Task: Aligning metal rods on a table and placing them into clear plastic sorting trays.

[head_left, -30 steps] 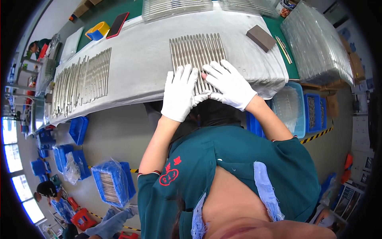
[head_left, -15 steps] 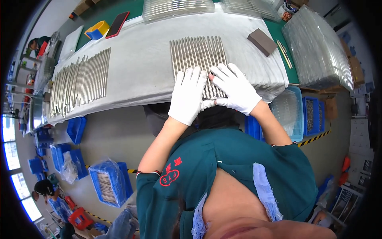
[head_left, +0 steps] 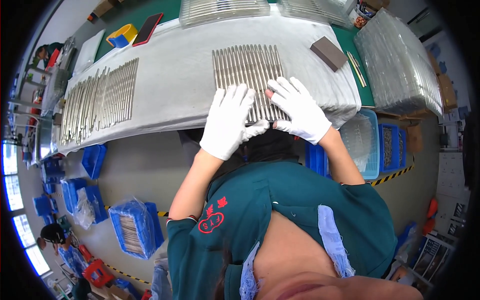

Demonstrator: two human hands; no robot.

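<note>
Several slim silver metal rods [head_left: 249, 65] lie side by side in a flat row on the white cloth [head_left: 172, 75], their lower ends near the table's front edge. White gloves cover both hands. My left hand [head_left: 226, 117] rests over the row's lower left part, fingers stretched out and thumb pointing right. Over the lower right part lies my right hand [head_left: 301, 111], fingers spread, with a bare fingertip showing through the glove. Between the two hands the rods are visible. Neither hand grips a rod. A second, more uneven row of metal rods [head_left: 102, 97] lies at the left.
A dark grey block [head_left: 329, 53] and thin sticks [head_left: 356, 68] are at the right, beside stacked clear plastic trays [head_left: 395, 65]. Filled trays [head_left: 224, 12] stand at the back. A phone [head_left: 148, 30] and yellow-blue tape rolls [head_left: 121, 36] lie back left. Blue bins [head_left: 131, 227] sit on the floor.
My hands have moved apart: the left one shifted left and slightly down, the right one slightly right. Their thumbs, close together before, now have a gap between them. The rods have hardly moved.
</note>
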